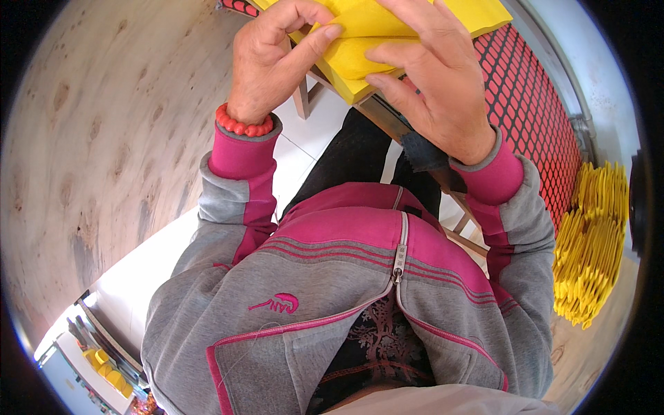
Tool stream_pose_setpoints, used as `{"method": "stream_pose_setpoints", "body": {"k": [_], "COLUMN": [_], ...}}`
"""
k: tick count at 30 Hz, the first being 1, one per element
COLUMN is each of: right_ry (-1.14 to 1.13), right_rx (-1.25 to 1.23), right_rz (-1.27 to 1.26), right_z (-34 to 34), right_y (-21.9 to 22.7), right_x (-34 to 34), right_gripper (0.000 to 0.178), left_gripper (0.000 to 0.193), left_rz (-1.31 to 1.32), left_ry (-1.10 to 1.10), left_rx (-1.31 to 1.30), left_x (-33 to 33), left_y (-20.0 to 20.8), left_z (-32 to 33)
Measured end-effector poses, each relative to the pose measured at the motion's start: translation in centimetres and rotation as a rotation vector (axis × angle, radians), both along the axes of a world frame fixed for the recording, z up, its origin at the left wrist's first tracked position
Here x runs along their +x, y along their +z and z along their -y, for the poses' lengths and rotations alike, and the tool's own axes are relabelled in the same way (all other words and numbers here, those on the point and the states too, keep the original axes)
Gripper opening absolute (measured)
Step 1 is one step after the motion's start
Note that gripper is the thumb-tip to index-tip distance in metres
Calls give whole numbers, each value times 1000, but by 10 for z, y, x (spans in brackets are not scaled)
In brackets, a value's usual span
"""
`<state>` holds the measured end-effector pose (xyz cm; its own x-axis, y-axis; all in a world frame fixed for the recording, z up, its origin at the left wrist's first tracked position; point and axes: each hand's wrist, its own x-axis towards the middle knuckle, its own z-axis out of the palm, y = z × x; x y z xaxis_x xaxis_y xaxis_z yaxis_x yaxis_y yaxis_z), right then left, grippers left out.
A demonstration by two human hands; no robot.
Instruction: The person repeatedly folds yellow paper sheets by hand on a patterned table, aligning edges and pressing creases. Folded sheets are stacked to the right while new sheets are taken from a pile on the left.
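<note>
At the top of the head view, a stack of yellow paper-like sheets (484,15) rests in front of me, its near corner pointing toward my body. The uppermost sheet (360,21) is lifted and curved into a fold. My left hand (273,59), with a red bead bracelet (242,124) at the wrist, pinches this sheet's left edge between thumb and forefinger. Over the right side of the sheet is my right hand (443,83), thumb and forefinger apart, the other fingers reaching across the yellow surface. The far fingertips are cut off by the frame's upper edge.
A wooden board (104,138) fills the left side. Right of the stack lies a red and black patterned surface (526,104). Many folded yellow pieces (588,256) stand packed in rows at the far right. Yellow items (107,370) sit on a shelf at lower left.
</note>
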<state>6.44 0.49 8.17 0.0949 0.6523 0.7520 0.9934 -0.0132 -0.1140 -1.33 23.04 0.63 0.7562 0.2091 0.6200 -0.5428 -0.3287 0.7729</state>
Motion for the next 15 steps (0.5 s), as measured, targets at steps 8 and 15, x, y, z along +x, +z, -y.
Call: {"method": "stream_pose_setpoints", "body": {"k": [8,15], "right_ry": [-57,24], "right_rx": [-70,-12], "right_rz": [33,-97], "right_z": [-1,-4], "right_y": [-9,-10], "right_x": [4,7], "right_gripper": [21,20], "left_gripper": [14,14], "left_rz": [4,26], "left_ry": [-12,-102], "left_rx": [-79,125], "left_x": [2,-2], "left_y": [-3,-4], "left_z": [0,-12]}}
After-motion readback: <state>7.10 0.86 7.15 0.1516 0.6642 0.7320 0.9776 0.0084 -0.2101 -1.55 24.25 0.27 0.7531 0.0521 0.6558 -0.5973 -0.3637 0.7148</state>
